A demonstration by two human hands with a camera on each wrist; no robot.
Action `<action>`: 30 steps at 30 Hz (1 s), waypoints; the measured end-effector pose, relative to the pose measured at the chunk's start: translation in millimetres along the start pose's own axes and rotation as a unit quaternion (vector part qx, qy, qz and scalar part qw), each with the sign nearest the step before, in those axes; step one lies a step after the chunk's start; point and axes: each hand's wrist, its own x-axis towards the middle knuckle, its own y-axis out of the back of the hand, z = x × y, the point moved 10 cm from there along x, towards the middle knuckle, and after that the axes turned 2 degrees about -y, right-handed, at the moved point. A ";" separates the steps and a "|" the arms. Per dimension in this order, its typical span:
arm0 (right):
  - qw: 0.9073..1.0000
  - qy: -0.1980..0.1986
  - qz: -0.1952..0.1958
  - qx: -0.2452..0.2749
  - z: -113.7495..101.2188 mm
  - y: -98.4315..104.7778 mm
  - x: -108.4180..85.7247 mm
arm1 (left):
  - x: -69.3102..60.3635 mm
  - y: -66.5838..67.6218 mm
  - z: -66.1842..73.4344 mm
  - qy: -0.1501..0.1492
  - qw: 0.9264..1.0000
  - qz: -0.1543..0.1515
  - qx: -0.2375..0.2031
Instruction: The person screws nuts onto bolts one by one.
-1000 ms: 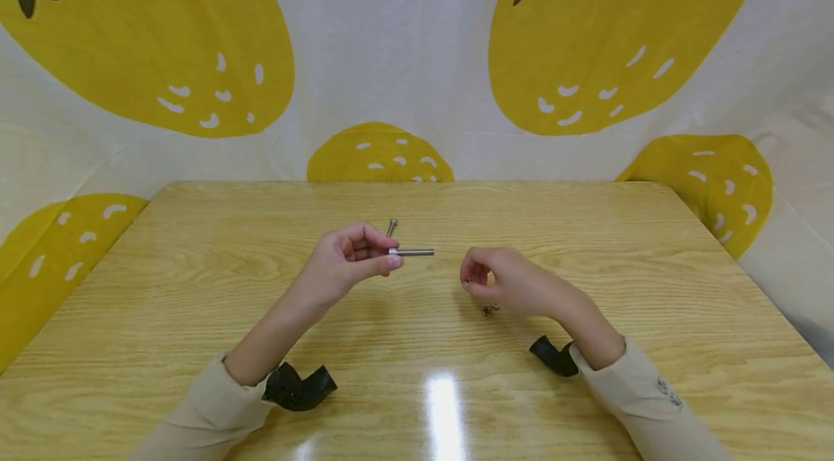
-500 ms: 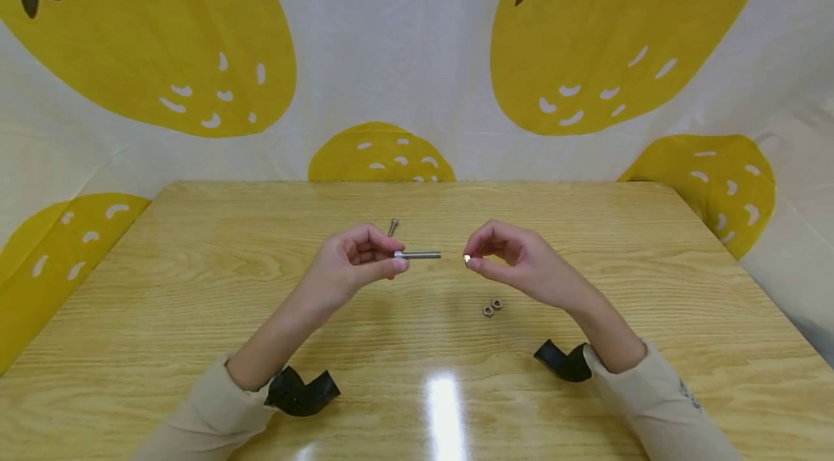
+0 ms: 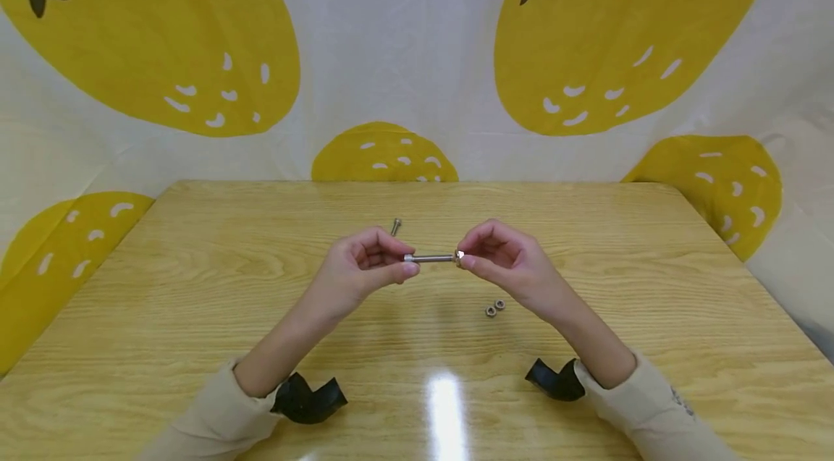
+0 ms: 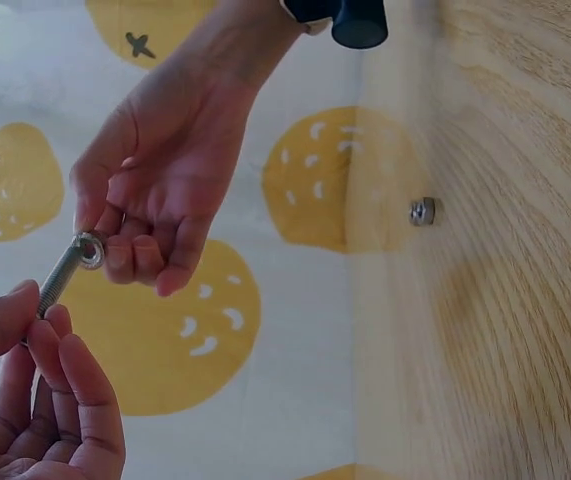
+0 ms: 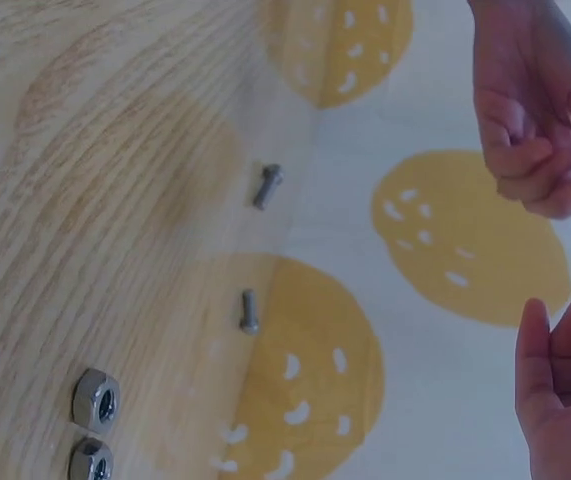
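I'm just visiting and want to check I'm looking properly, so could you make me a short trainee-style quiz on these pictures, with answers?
1. True or false: the person's left grip pinches the threaded silver metal bolt at its head end.
2. How many six-sided silver metal nuts lie loose on the light-brown wooden table?
3. What does the person's right grip hold?
A) a yellow plastic screwdriver
B) a small silver metal nut
C) a round wooden peg

Key: 1. True. 2. Two. 3. B.
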 end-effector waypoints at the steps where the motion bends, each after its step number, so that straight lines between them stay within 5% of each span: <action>1: 1.000 -0.003 0.002 0.000 0.7 -0.5 -0.3 | 0.0 -0.2 0.0 -0.001 1.000 0.001 0.001; 20: 0.999 -0.021 0.033 -0.023 2.7 -2.5 -1.6 | -1.8 0.6 -2.9 0.020 0.999 0.027 0.007; 30: 0.991 0.086 0.042 -0.092 -21.8 -7.1 -3.3 | -4.4 1.7 8.1 -0.031 0.996 0.044 0.069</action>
